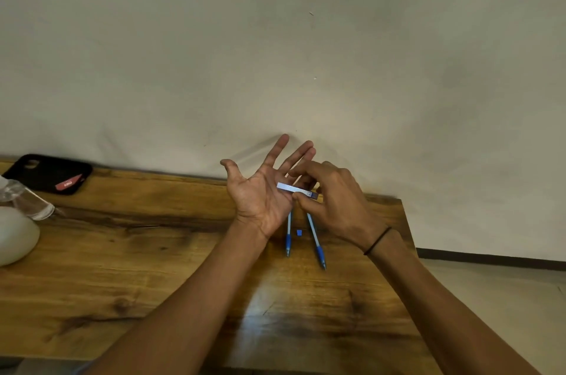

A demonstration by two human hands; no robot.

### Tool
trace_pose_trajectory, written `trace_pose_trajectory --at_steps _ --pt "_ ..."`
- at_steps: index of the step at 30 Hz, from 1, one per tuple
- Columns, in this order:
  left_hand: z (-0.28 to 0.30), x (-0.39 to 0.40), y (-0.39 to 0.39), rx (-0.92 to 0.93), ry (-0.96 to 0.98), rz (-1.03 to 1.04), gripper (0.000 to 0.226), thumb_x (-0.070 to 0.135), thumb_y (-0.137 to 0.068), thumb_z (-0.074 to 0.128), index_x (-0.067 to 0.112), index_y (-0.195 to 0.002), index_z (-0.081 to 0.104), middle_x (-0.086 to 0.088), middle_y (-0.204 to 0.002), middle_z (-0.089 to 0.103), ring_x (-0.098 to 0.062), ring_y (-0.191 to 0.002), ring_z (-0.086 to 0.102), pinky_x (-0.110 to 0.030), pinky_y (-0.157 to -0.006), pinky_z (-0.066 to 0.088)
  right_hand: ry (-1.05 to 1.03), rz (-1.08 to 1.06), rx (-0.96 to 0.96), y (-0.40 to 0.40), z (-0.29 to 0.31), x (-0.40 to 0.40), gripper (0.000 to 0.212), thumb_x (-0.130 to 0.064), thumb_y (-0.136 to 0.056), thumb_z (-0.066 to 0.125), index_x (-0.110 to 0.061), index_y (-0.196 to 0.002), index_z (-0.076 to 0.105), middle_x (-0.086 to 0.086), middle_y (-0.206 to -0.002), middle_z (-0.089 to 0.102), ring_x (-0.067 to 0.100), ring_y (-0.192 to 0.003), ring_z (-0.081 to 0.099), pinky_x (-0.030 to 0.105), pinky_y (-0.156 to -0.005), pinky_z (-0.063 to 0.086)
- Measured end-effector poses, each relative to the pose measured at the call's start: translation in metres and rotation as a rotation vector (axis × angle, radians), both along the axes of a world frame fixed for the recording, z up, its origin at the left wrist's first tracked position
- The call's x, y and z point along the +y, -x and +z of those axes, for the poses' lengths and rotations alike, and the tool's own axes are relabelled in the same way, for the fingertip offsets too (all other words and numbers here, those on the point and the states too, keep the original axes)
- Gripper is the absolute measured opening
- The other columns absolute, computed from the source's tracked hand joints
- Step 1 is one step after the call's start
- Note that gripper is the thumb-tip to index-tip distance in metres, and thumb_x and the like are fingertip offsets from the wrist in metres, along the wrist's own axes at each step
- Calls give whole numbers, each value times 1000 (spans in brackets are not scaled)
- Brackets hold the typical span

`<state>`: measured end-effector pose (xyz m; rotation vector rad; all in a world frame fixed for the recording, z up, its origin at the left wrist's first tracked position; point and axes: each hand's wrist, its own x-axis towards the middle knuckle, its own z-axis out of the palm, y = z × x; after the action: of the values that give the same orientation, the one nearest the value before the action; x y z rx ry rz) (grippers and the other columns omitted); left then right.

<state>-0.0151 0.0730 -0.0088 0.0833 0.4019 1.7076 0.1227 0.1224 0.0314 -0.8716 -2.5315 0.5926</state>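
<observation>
My left hand [260,194] is held palm up above the wooden table [122,267], fingers spread and straight. My right hand [333,200] pinches a short pale-blue tube [294,189], perhaps a pen barrel, between thumb and fingers and holds it over the left palm. Below the hands, two blue pens [288,237] [317,244] lie on the table with their tips toward me. A tiny blue piece [299,232] sits between them.
A black phone case with a red card [49,174] lies at the table's far left. A clear plastic bottle [27,200] and a white rounded object [15,237] are at the left edge. The table ends at the right, with floor [505,298] beyond it.
</observation>
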Motion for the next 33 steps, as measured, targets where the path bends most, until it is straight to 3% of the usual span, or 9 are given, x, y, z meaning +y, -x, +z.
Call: trace_pose_trajectory --at_steps 5,9,13,15,18,22,27,31,33 --pt "0 1 -2 -6 -21 26 123 101 -75 12 15 -159 42 -30 -156 48 -44 -146 47 -66 -117 37 -49 20 -33 1 3 0 20 -27 -93 72 -20 -111 72 -2 -102 73 14 -91 62 42 -79 58" --pt "-1 2 -1 -3 -22 50 124 102 -74 15 15 -158 43 -31 -155 48 -45 -147 45 -66 -123 26 -59 0 -34 2 5 -1 30 -30 -93 72 -25 -122 67 -2 -105 71 13 -91 61 40 -80 59" --pt "-1 2 0 15 -41 46 124 102 -74 16 16 -159 42 -30 -155 49 -46 -146 46 -69 -123 23 -107 33 -67 2 7 0 18 -29 -95 69 -24 -112 72 -5 -105 72 11 -94 57 42 -79 57" --pt "0 2 -1 12 -48 46 124 102 -74 16 15 -158 42 -31 -155 48 -46 -146 46 -68 -124 21 -108 21 -57 2 7 0 23 -29 -93 69 -27 -116 67 -6 -104 70 11 -93 58 42 -78 58" --pt "2 1 -2 12 -49 48 124 102 -74 17 15 -159 42 -32 -155 48 -47 -146 46 -66 -125 21 -102 1 -44 2 9 -1 35 -31 -92 70 -31 -125 59 -3 -103 68 14 -88 61 42 -75 59" --pt "3 1 -3 17 -55 44 124 102 -74 14 16 -159 41 -31 -155 48 -46 -147 44 -68 -124 21 -159 31 -93 3 13 -2 16 -27 -92 73 -26 -109 71 -5 -102 71 13 -93 57 44 -76 58" --pt "4 1 -6 24 -52 40 124 102 -74 14 15 -159 42 -32 -155 48 -48 -147 44 -69 -125 19 -126 14 -45 1 17 -5 33 -24 -91 75 -27 -122 66 -4 -104 71 13 -93 60 41 -77 58" --pt "5 2 -6 28 -48 45 124 102 -74 16 15 -159 42 -32 -156 47 -48 -148 43 -68 -124 21 -149 18 -71 0 18 -4 19 -25 -93 74 -25 -112 71 -3 -103 72 7 -91 49 42 -77 56" --pt "6 2 -7 24 -52 45 124 102 -74 18 14 -159 41 -32 -156 46 -48 -147 44 -67 -124 23 -125 5 -39 -1 19 -5 32 -24 -91 75 -29 -120 64 -4 -102 70 9 -89 53 38 -76 56"
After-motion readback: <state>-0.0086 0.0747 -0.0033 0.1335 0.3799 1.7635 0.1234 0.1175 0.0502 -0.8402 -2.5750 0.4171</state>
